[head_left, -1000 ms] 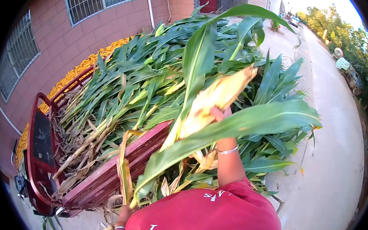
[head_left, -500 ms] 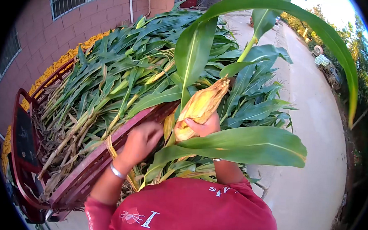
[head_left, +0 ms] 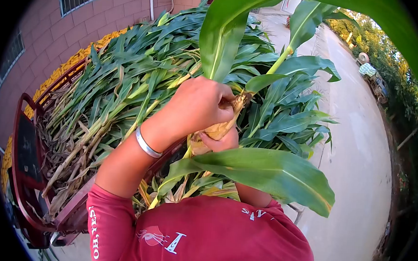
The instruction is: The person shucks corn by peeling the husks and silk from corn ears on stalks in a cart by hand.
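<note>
An ear of corn in its dry yellow husk is still on a green corn stalk with long leaves, held up before my chest. My right hand is wrapped round the ear's lower part. Over the ear's brown tip, my left hand is closed with the fingers pinching the husk there; it hides much of the ear's upper side. One broad leaf stretches across in front of my right forearm.
A dark red metal cart bears a big heap of cut corn stalks. Yellow corn cobs are piled along the brick wall behind it. To the right runs a concrete road, bordered by bushes and a parked vehicle.
My left hand has risen from beside the cart's rail to the ear's tip and closed on the husk. My right hand keeps its hold on the ear, which has tilted slightly.
</note>
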The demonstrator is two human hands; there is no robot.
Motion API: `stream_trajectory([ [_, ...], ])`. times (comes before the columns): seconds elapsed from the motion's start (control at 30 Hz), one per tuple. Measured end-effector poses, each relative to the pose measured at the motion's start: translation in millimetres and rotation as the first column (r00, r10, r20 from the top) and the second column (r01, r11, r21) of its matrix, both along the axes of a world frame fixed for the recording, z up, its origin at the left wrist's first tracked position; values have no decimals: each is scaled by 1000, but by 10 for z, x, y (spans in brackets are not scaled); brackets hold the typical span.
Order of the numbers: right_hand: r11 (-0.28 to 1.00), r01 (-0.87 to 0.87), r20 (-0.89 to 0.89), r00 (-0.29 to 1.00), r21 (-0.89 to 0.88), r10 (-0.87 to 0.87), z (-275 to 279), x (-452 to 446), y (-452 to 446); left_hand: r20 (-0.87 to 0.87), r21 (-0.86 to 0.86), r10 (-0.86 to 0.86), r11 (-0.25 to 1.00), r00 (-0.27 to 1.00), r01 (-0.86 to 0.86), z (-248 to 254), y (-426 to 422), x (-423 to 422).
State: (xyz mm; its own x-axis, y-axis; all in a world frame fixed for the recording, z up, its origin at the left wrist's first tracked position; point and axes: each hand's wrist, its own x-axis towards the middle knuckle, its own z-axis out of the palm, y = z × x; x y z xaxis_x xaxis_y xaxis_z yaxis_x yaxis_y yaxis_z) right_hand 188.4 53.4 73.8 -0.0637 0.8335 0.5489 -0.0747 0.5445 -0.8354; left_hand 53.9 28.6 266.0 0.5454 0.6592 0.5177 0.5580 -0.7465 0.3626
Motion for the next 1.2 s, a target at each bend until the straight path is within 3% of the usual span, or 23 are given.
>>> stream_trajectory([
  [0.07, 990, 118, 78, 989, 81, -125, 136, -65, -57, 42, 27, 30, 999, 999, -31, -102, 17, -22],
  [0.17, 994, 88, 134, 986, 63, -96, 232, -134, -67, 148, 74, 135, 986, 980, -147, -237, 83, -74],
  [0.2, 998, 24, 51, 998, 63, -28, 184, -170, -35, 182, 27, 103, 994, 978, -110, -256, 84, -101],
  [0.27, 998, -7, 49, 999, 61, 4, 161, -201, -7, 223, -21, 77, 997, 972, -74, -310, 130, -162],
  [0.33, 996, -70, -29, 997, 51, 71, 237, -231, -59, 424, -293, 22, 949, 905, 114, -397, 182, -227],
  [0.37, 996, -72, -27, 997, 44, 73, 241, -235, -57, 426, -299, 27, 948, 904, 113, -421, 176, -230],
  [0.43, 995, -67, 84, 995, 72, 61, 242, -232, -37, 439, -138, -119, 970, 890, 198, -412, 142, -218],
  [0.47, 995, -69, 88, 994, 67, 63, 204, -246, -22, 363, -235, -107, 951, 926, 202, -369, 131, -246],
  [0.53, 986, -119, 0, 993, 113, 120, 136, -285, 25, 355, -261, -101, 944, 929, 202, -366, 192, -297],
  [0.6, 991, -93, 22, 996, 92, 91, 156, -327, 7, 344, -289, -95, 936, 934, 202, -346, 179, -320],
  [0.67, 996, -61, 39, 998, 66, 58, 177, -352, -22, 65, 72, 133, 988, 989, -137, -285, 92, -264],
  [0.7, 996, -23, 100, 995, 87, 14, 201, -341, -6, 66, 63, 133, 989, 989, -137, -322, 103, -222],
  [0.77, 995, 12, 165, 986, 96, -28, 257, -371, -40, 227, 40, 224, 970, 948, -239, -466, 168, -148],
  [0.83, 999, -38, -134, 990, 35, 42, 345, -484, -80, 329, -40, 173, 985, 928, -169, -591, 236, -193],
  [0.9, 999, -32, -141, 989, 24, 35, 262, -486, -49, 594, -255, 162, 967, 788, -7, -760, 313, -171],
  [0.93, 999, 46, -57, 997, -4, -46, 248, -478, -73, 759, -422, 232, 887, 609, 188, -820, 394, -122],
  [0.97, 992, 124, 33, 992, -20, -123, 249, -456, -87, 760, -423, 235, 887, 606, 187, -895, 407, -108],
  [1.03, 994, 107, 83, 991, -15, -106, 361, -411, -141, 882, -472, 353, 662, 314, 582, -787, 289, -99],
  [1.13, 997, 81, 174, 982, -20, -76, 401, -353, -227, 902, -430, 337, 660, 269, 617, -831, 210, -83],
  [1.2, 992, -123, -285, 951, -3, 117, 334, -308, -175, 932, -362, 257, 700, 255, 616, -912, 204, -50],
])
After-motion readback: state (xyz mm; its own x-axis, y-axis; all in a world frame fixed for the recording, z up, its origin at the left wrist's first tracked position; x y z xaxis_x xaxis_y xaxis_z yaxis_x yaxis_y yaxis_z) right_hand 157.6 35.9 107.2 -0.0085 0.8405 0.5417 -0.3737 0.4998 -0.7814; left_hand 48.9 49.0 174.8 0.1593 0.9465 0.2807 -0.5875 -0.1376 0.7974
